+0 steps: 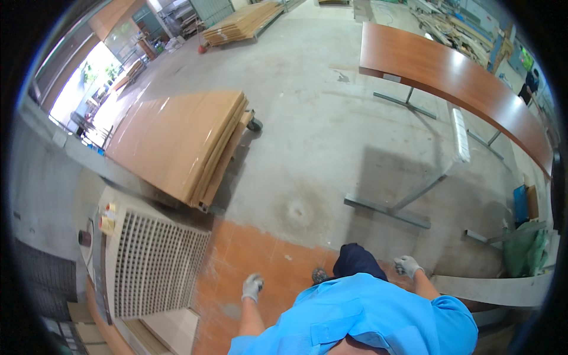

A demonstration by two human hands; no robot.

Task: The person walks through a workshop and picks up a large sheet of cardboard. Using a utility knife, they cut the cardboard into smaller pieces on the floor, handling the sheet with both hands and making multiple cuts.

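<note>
I look down on my own blue shirt and dark trousers over an orange patch of floor. My left hand wears a grey glove, hangs at my side with its fingers curled, and holds nothing. My right hand, also in a grey glove, hangs loosely closed near a long pale grey rail at my right, not touching it. A white slotted machine table stands just left of my left hand.
A cart stacked with brown boards stands ahead on the left. A long reddish-brown panel rests on a metal stand at right. Green sacks lie far right. More board stacks sit at the back.
</note>
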